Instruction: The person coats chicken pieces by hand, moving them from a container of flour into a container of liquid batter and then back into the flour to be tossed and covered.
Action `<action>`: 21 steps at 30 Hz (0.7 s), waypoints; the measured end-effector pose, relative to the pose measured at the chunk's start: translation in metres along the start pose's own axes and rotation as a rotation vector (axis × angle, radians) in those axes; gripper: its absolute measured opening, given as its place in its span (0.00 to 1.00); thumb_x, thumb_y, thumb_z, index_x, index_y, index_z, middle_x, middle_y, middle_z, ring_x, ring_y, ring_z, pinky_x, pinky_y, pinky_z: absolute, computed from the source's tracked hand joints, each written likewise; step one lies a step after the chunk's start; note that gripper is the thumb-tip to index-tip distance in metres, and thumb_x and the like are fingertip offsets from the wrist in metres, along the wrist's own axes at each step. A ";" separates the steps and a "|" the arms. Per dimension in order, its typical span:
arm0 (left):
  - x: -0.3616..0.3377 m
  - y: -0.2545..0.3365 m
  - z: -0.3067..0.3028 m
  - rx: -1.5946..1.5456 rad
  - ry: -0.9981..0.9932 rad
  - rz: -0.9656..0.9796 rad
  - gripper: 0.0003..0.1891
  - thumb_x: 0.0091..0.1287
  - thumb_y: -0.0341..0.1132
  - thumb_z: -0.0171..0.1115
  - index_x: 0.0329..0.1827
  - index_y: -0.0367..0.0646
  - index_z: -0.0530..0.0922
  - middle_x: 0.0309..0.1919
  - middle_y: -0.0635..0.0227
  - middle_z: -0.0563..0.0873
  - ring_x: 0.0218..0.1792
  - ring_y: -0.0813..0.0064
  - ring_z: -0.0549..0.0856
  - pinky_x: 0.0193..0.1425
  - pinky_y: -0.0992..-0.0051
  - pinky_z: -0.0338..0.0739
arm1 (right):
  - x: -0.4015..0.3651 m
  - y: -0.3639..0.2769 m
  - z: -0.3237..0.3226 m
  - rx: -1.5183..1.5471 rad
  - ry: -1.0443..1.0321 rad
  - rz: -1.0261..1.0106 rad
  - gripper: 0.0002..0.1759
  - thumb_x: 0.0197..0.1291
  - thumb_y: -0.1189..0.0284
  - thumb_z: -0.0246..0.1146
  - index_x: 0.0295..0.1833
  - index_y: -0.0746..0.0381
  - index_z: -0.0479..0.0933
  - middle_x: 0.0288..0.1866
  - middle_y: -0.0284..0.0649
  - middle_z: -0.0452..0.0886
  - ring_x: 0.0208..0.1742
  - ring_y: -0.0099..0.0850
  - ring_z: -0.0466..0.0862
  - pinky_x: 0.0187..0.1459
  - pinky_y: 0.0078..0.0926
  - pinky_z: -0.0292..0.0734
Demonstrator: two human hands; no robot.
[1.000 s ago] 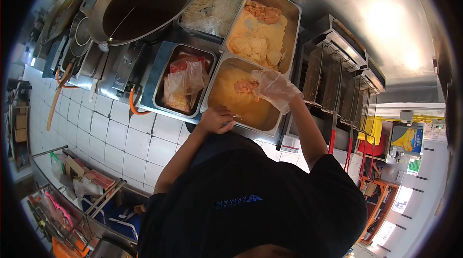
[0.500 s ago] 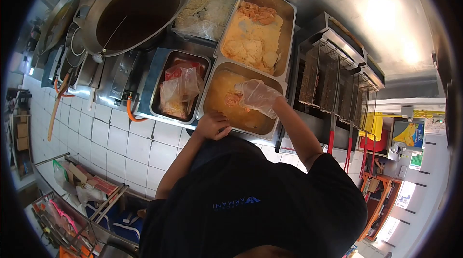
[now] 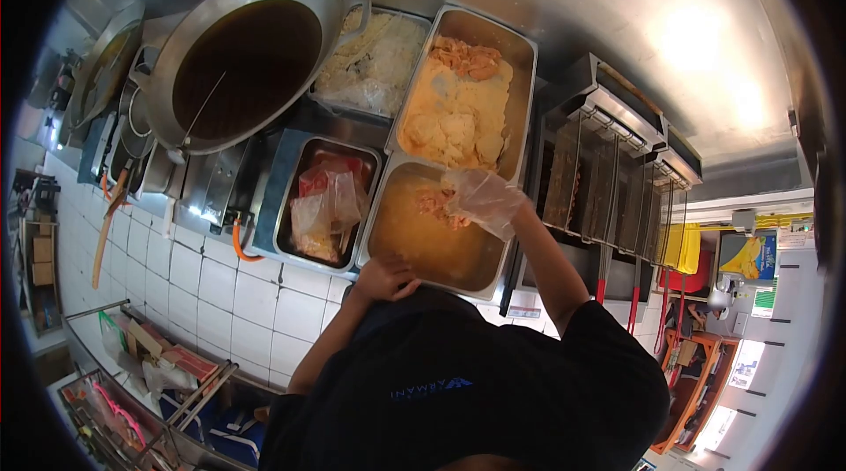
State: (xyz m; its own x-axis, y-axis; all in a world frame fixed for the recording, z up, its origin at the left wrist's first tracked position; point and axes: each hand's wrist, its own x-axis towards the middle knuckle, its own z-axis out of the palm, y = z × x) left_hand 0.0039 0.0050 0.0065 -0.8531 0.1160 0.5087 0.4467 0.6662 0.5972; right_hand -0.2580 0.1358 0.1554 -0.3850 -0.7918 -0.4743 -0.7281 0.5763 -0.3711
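Note:
My right hand (image 3: 486, 198), in a clear plastic glove, is closed around pieces of raw meat (image 3: 436, 204) that look like chicken. It hangs over the back right part of a steel pan of cloudy yellow-brown liquid (image 3: 432, 246). My bare left hand (image 3: 388, 278) grips the near left rim of that pan, fingers bent over the edge. Directly behind stands a deeper pan of pale orange flour (image 3: 454, 114), with more raw meat (image 3: 465, 58) heaped at its far end. To the left, a smaller tray (image 3: 297, 252) holds crumpled plastic bags (image 3: 330, 204) with reddish contents.
A large wok of dark oil (image 3: 251, 66) stands at back left, a thin-stemmed probe in it. Beside it is a tray of pale crumbs (image 3: 370, 61) partly under plastic. On the right are fryer baskets (image 3: 608, 193) with red handles. A wooden handle (image 3: 108, 229) sticks out at left.
My right hand has lifted the meat up out of the liquid and shifted slightly toward the flour pan. My left hand stays at the rim. The view has tilted, so everything sits lower.

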 end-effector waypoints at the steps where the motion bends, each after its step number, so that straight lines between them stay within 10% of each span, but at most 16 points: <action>1: 0.006 0.003 -0.004 0.007 0.013 -0.001 0.10 0.62 0.39 0.74 0.26 0.49 0.83 0.24 0.70 0.81 0.29 0.67 0.84 0.36 0.66 0.80 | 0.002 0.006 -0.013 0.158 0.031 0.044 0.25 0.64 0.59 0.66 0.63 0.61 0.80 0.53 0.49 0.88 0.57 0.46 0.87 0.62 0.37 0.80; 7: 0.004 -0.001 0.001 0.083 0.028 0.000 0.12 0.63 0.43 0.77 0.28 0.48 0.84 0.25 0.70 0.82 0.30 0.68 0.85 0.35 0.67 0.79 | 0.073 0.089 -0.083 -0.300 -0.029 0.070 0.32 0.62 0.52 0.66 0.66 0.61 0.79 0.62 0.49 0.85 0.64 0.45 0.84 0.65 0.35 0.79; 10: 0.002 -0.004 0.005 0.060 0.025 -0.014 0.11 0.64 0.41 0.77 0.29 0.47 0.84 0.25 0.70 0.81 0.30 0.67 0.85 0.34 0.68 0.79 | 0.111 0.077 -0.147 -0.087 -0.073 0.395 0.34 0.61 0.51 0.65 0.67 0.61 0.78 0.66 0.50 0.82 0.68 0.46 0.81 0.66 0.36 0.78; 16: 0.010 0.000 -0.001 0.051 0.004 -0.058 0.11 0.63 0.40 0.77 0.29 0.47 0.83 0.24 0.71 0.80 0.29 0.68 0.83 0.32 0.67 0.77 | 0.213 0.175 -0.169 0.025 0.444 0.304 0.33 0.56 0.62 0.69 0.69 0.59 0.79 0.72 0.49 0.79 0.72 0.45 0.80 0.70 0.39 0.76; 21: 0.009 0.000 0.000 0.055 -0.002 -0.069 0.11 0.63 0.39 0.77 0.29 0.47 0.83 0.24 0.71 0.79 0.28 0.68 0.83 0.32 0.67 0.77 | 0.218 0.172 -0.150 -0.205 0.193 0.421 0.32 0.57 0.69 0.69 0.70 0.57 0.78 0.71 0.47 0.80 0.71 0.46 0.79 0.68 0.40 0.77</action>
State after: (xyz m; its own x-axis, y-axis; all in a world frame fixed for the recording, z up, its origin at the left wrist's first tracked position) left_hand -0.0037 0.0061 0.0105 -0.8817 0.0699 0.4666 0.3716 0.7124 0.5953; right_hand -0.5522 0.0314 0.1078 -0.7533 -0.5330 -0.3852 -0.5757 0.8176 -0.0056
